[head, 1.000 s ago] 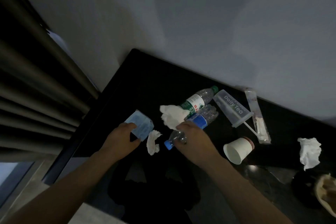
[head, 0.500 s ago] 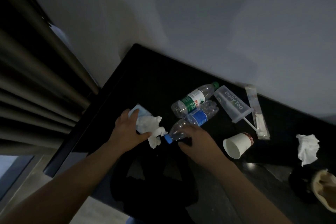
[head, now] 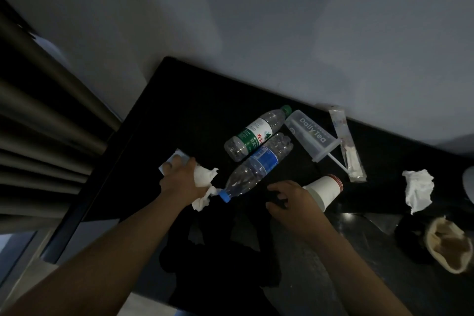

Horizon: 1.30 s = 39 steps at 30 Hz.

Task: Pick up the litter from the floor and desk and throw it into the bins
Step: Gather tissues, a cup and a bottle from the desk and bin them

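Nearest to us, at the lower right, lies a beige crumpled thing (head: 448, 246) on the dark surface (head: 195, 110); we cannot tell what it is. Both bare forearms reach from the lower edge over this surface.

The right hand (head: 292, 200) hovers low over the surface with its fingers apart and loosely bent, and it holds nothing. Just beside it lies a white paper cup (head: 324, 190) on its side, with its mouth toward the hand; we cannot tell if they touch.

The left hand (head: 179, 179) is clamped on a crumpled tissue (head: 204, 178), which hangs out below the palm. Its fingertips lie over a pale blue packet (head: 170, 161) near the left edge of the surface.

Between the two hands lies a clear bottle with blue label (head: 259, 167), its blue cap just beside the hanging tissue. Behind it, touching along the side, lies a bottle with green label (head: 256, 134), its green cap pointing to the wall.

To the right of the bottles lies a clear plastic cup (head: 311, 134) with the words "Daily Tea", and a white straw (head: 337, 161) sticks out of its lid. A long clear wrapper (head: 347, 143) lies beside it. A second tissue (head: 418, 188) lies well apart, at the right.

Farthest is the grey wall (head: 282, 20), with dark curtain folds (head: 38, 110) at the left.
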Motion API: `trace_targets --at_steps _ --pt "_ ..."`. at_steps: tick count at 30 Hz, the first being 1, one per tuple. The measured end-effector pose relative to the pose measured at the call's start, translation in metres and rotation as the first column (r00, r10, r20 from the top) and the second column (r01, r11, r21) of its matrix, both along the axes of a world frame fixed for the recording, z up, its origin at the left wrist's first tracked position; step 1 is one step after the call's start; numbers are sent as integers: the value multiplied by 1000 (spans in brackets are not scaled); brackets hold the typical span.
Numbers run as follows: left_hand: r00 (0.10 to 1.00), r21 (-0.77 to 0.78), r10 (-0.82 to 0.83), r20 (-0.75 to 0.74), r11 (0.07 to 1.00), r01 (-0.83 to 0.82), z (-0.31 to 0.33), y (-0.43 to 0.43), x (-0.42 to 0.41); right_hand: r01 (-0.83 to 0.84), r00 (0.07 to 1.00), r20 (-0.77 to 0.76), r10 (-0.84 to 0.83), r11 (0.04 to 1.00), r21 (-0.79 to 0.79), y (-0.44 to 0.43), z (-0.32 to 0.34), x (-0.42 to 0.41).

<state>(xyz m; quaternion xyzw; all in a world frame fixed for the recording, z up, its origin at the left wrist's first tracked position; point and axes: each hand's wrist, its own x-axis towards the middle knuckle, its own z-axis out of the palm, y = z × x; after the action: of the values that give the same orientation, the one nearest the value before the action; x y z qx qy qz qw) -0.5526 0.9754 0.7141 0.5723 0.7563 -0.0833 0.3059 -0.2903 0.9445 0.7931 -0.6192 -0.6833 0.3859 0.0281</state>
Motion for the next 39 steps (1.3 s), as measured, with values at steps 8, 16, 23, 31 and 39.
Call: trace_targets --at_steps 8,16,23,31,39 --pt "999 32 -36 5 999 36 -4 1 -7 21 1000 17 -22 1000 21 8 2 3" --pt "997 49 -11 80 999 7 11 -6 -12 71 997 10 -71 998 3 1 5 17" --pt "996 -148 -88 -8 985 86 3 -3 -13 129 990 52 -129 992 3 -13 13 30" --pt "989 -60 -137 -50 989 134 1 -34 -9 173 984 42 -173 985 -7 -31 15 28" --pt "981 -85 -118 152 988 132 18 -60 6 193 981 14 -193 981 -1 -55 19 31"
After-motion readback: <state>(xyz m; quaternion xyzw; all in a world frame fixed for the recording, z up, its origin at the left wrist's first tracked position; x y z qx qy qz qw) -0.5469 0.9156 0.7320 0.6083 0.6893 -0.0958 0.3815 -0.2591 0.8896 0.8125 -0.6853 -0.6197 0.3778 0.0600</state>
